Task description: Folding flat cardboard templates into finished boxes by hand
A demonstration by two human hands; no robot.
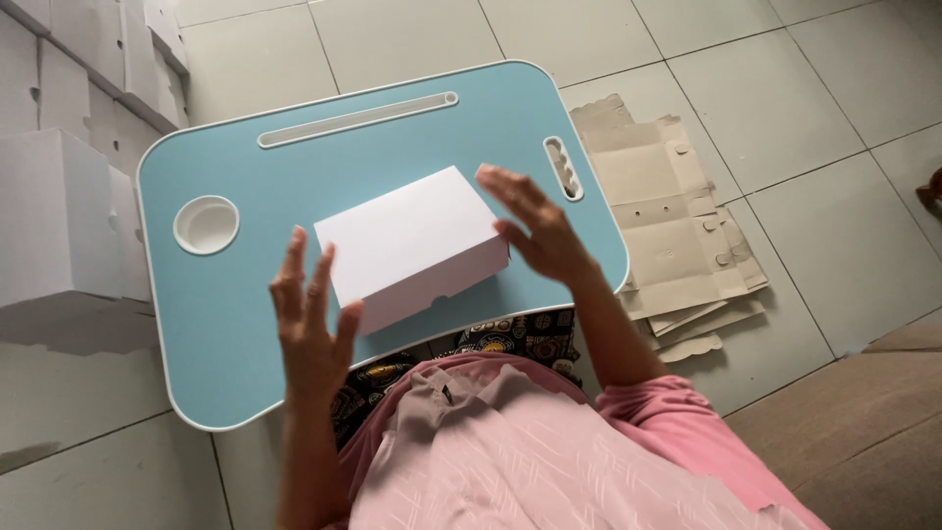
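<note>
A closed white cardboard box (407,240) rests in the middle of a light blue lap table (235,363). My left hand (312,319) hovers at the box's near left corner with fingers spread, holding nothing. My right hand (538,228) is at the box's right end, fingers apart, the thumb close to or touching the box's side. Neither hand grips the box.
The table has a round white cup recess (206,224) at the left, a long slot (358,119) along the far edge and a short slot (563,168) at the right. Folded white boxes (59,196) are stacked at the left. Flat brown cardboard blanks (677,221) lie on the tiled floor at the right.
</note>
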